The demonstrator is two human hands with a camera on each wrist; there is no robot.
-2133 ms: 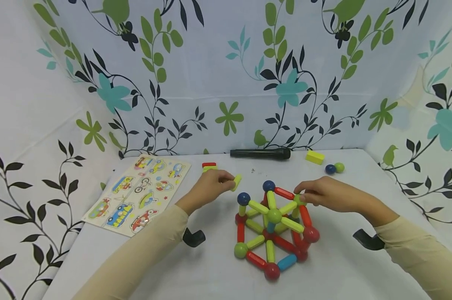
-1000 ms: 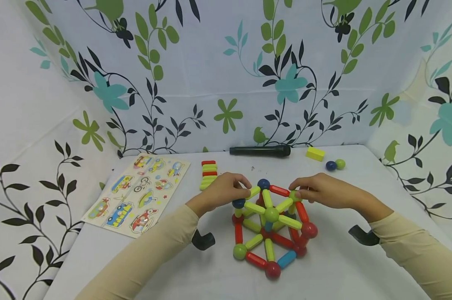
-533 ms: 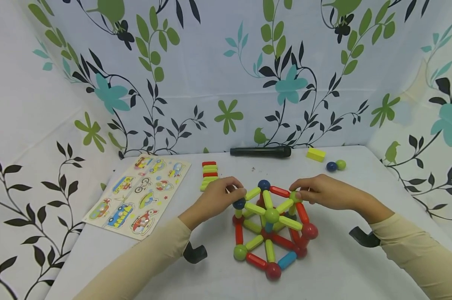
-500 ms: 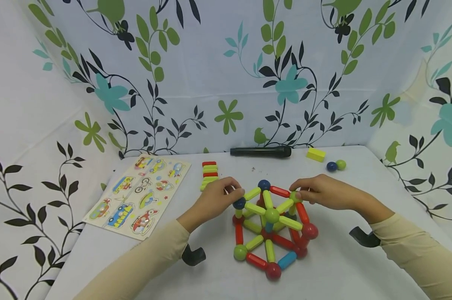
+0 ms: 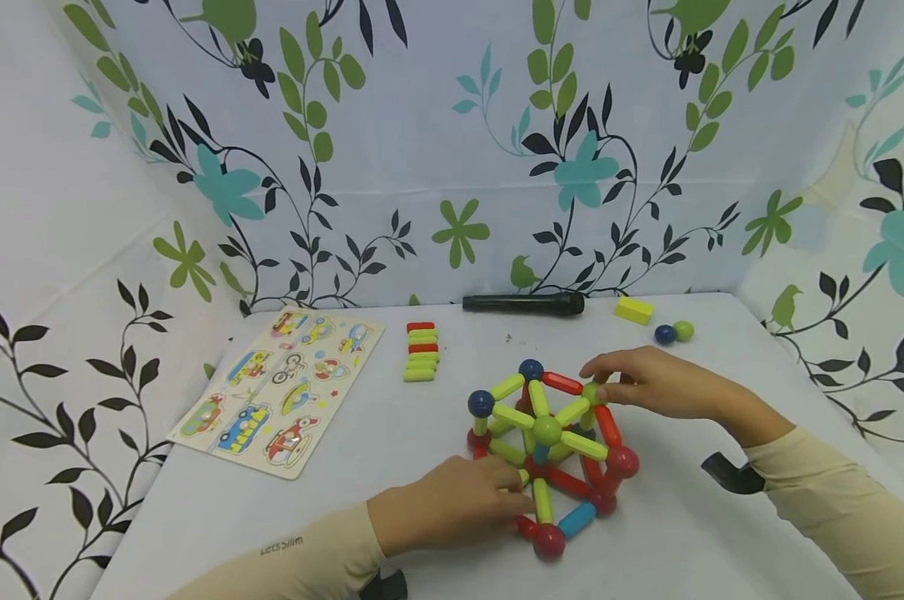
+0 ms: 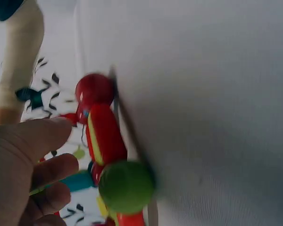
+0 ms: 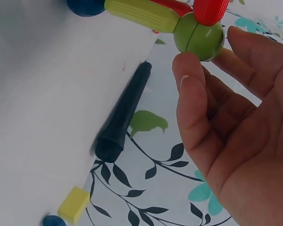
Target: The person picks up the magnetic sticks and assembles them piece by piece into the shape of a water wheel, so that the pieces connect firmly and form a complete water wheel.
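the left hand (image 5: 452, 504) has come down from the top blue ball to the near foot of the toy frame (image 5: 545, 450), fingers loosely curled against a low stick and gripping nothing, so work has shifted to the base. its sleeve reads "lets slim". beyond, the right hand (image 5: 646, 385) still pinches the upper green ball (image 7: 199, 34).

rods and balls (image 5: 545, 433): smooth plastic with a soft sheen; the green ball (image 7: 199, 31) shows a moulded seam round its middle
spare rods (image 5: 420, 352): the same smooth plastic
table (image 5: 392, 433): covered in matt white cloth (fine weave seen from the left wrist)
backdrop (image 5: 452, 150): matt printed cloth, creased
puzzle board (image 5: 279, 387): flat wood-like board, printed
black cylinder (image 5: 522, 304): matt dark plastic
sleeves (image 5: 841, 508): matt beige knit cloth
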